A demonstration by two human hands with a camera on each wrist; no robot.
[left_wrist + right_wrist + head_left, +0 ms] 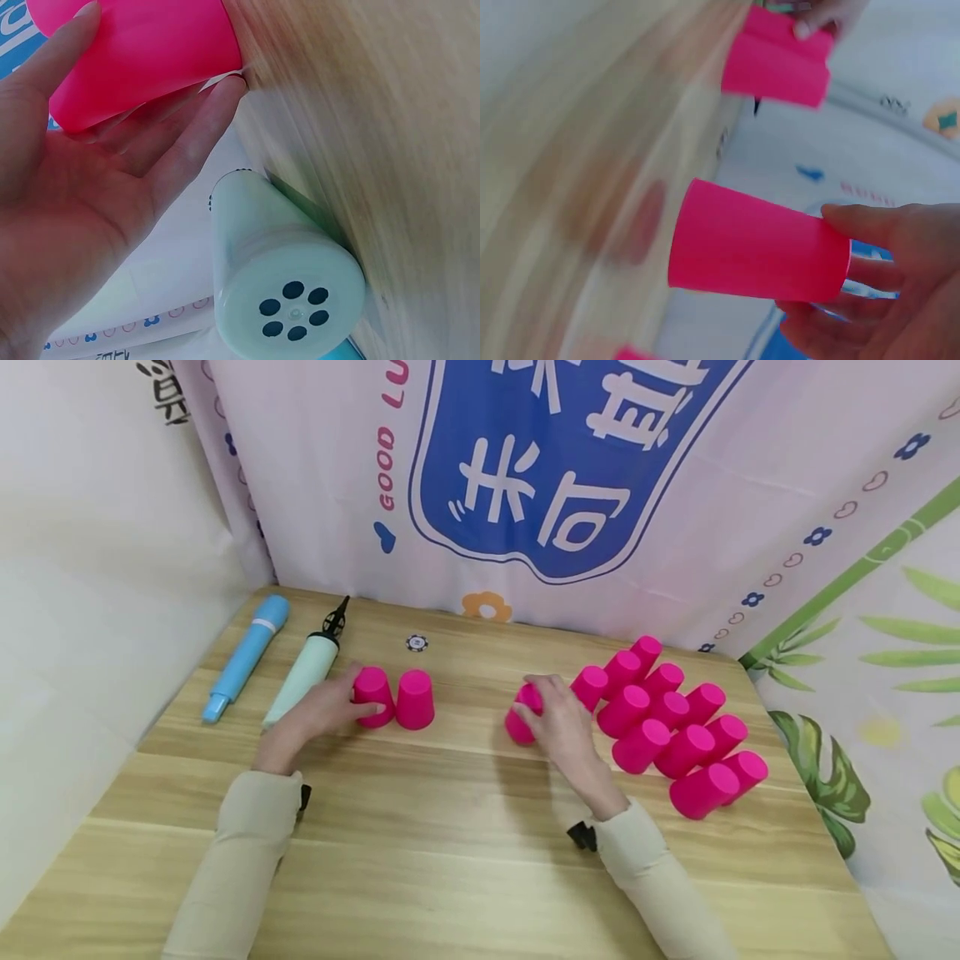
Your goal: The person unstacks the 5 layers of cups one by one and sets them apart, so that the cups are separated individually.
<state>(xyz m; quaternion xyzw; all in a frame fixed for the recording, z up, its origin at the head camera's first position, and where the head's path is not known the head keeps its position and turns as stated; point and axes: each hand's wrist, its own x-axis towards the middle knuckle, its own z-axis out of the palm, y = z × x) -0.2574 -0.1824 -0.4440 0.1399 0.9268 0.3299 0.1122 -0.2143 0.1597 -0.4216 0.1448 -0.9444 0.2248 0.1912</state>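
At the left, my left hand [326, 703] holds an upside-down pink cup [372, 687] that stands on the table. In the left wrist view, the thumb lies on one side of that cup [157, 56] and the fingers on the other. A second upside-down pink cup [415, 700] stands close to its right. Farther right, my right hand [564, 724] grips another pink cup [522, 724] near its narrow end, mouth downward. The right wrist view shows this cup [757, 244] raised off the tabletop.
Several upside-down pink cups [643, 745] stand grouped at the right of the wooden table [450, 843]. A pale green hand pump [303, 672] and a blue tube-shaped pump [247, 652] lie at the left. Behind the cups is a small round chip [417, 643]. A printed curtain [322, 485] hangs along the back edge.
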